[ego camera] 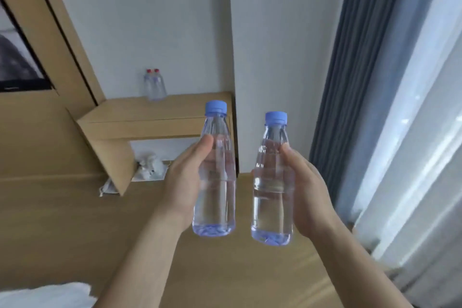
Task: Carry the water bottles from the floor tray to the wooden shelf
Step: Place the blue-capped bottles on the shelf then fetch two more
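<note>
I hold two clear water bottles with blue caps upright in front of me. My left hand (182, 182) grips the left bottle (215, 202) around its middle. My right hand (303, 192) grips the right bottle (272, 207) the same way. Ahead stands the wooden shelf (140, 117), its top just beyond the left bottle's cap. Two smaller clear bottles with red caps (155, 86) stand side by side at the back of the shelf against the white wall. The floor tray is out of view.
A wooden desk surface (75, 220) runs below the shelf, with crumpled white items (150, 166) in the nook under it. A dark framed screen (17, 57) hangs at the left. Grey curtains (355, 70) and a sheer white curtain (425, 132) fill the right. White bedding (45, 295) shows bottom left.
</note>
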Action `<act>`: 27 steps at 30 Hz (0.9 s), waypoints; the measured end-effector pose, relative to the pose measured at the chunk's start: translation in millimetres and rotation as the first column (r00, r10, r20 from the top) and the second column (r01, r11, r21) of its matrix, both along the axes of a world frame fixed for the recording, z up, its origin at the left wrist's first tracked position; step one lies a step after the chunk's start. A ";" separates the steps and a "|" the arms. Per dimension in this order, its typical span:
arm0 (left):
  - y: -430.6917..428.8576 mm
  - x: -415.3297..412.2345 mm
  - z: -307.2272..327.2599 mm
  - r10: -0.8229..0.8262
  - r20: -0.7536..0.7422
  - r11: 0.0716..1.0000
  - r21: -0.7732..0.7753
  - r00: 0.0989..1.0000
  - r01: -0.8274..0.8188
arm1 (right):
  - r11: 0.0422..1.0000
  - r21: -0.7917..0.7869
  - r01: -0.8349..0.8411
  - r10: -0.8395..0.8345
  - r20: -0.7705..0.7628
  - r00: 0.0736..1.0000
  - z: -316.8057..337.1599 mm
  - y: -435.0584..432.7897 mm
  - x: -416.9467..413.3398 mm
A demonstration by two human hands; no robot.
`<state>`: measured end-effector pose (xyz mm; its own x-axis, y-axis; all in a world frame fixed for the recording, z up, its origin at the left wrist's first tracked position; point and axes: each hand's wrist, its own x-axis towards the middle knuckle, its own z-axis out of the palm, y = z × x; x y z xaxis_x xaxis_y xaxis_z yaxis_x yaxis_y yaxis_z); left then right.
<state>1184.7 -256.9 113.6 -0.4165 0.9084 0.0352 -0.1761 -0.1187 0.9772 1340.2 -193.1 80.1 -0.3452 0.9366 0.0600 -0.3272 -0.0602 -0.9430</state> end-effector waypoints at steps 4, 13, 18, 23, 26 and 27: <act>3.8 -81.0 -4.2 0.109 -0.017 0.993 -0.044 0.994 -0.110 | 0.993 -0.016 -0.120 0.120 -0.005 0.993 -2.9 19.8 -85.3; 77.9 -204.8 -27.6 0.318 -0.058 0.940 -0.108 0.946 -0.323 | 0.904 -0.090 -0.417 0.408 -0.107 0.907 -20.6 132.0 -226.7; 155.3 -260.2 -23.2 0.387 -0.067 0.917 -0.073 0.919 -0.392 | 0.873 -0.047 -0.486 0.484 -0.049 0.874 -18.8 222.4 -298.1; 225.5 -317.7 -27.3 0.469 -0.087 0.880 -0.041 0.879 -0.474 | 0.834 -0.029 -0.551 0.550 -0.022 0.835 -14.9 301.6 -372.9; 257.0 -355.5 -35.9 0.491 -0.036 0.869 -0.043 0.870 -0.492 | 0.820 -0.048 -0.570 0.571 0.004 0.821 -22.8 335.8 -416.9; 266.0 -370.6 -40.3 0.490 -0.023 0.870 -0.053 0.871 -0.491 | 0.814 -0.062 -0.577 0.579 0.001 0.816 -26.4 345.3 -431.8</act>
<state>814.1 9.1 73.4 -0.8088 0.5880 -0.0037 -0.1014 -0.1334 0.9859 908.4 152.2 53.7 -0.8246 0.5657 0.0011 -0.1974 -0.2859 -0.9377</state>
